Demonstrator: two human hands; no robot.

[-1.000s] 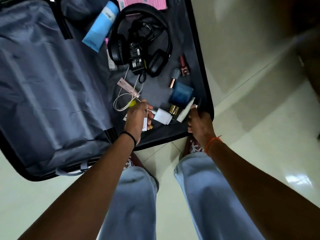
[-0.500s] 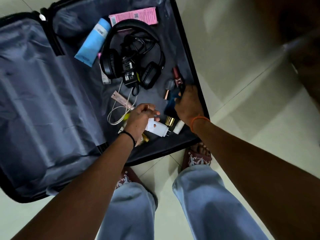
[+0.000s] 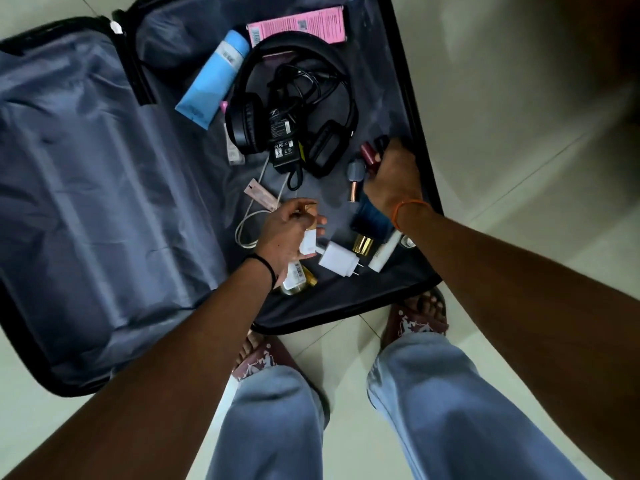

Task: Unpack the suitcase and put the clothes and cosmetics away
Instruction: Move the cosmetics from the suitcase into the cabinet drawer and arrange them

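Observation:
The open suitcase (image 3: 104, 202) lies on the floor, and loose items fill its right half. My left hand (image 3: 289, 232) grips small cosmetic bottles (image 3: 306, 242): one gold-capped with a white label, and a yellowish one (image 3: 296, 280) sticking out below the palm. My right hand (image 3: 394, 178) reaches to the right wall of the case, fingers curled round a dark red nail polish bottle (image 3: 367, 154). Beside it lie a grey-capped lipstick (image 3: 355, 176) and a blue perfume bottle (image 3: 367, 220) with a gold cap, partly under my wrist. A blue tube (image 3: 211, 86) and a pink box (image 3: 298, 27) lie at the far end.
Black headphones (image 3: 263, 109), a black power adapter (image 3: 284, 143) with cable, a white charger plug (image 3: 337, 259), a white cable (image 3: 247, 225), a white tube (image 3: 381, 258) and a pink sachet (image 3: 261, 195) also lie in the case. My sandalled feet stand on the pale tiled floor (image 3: 519, 168) at its near edge.
My right hand left the near rim of the case, moved forward and closed round the nail polish bottle. My left hand stayed over the near items, still holding the small bottles.

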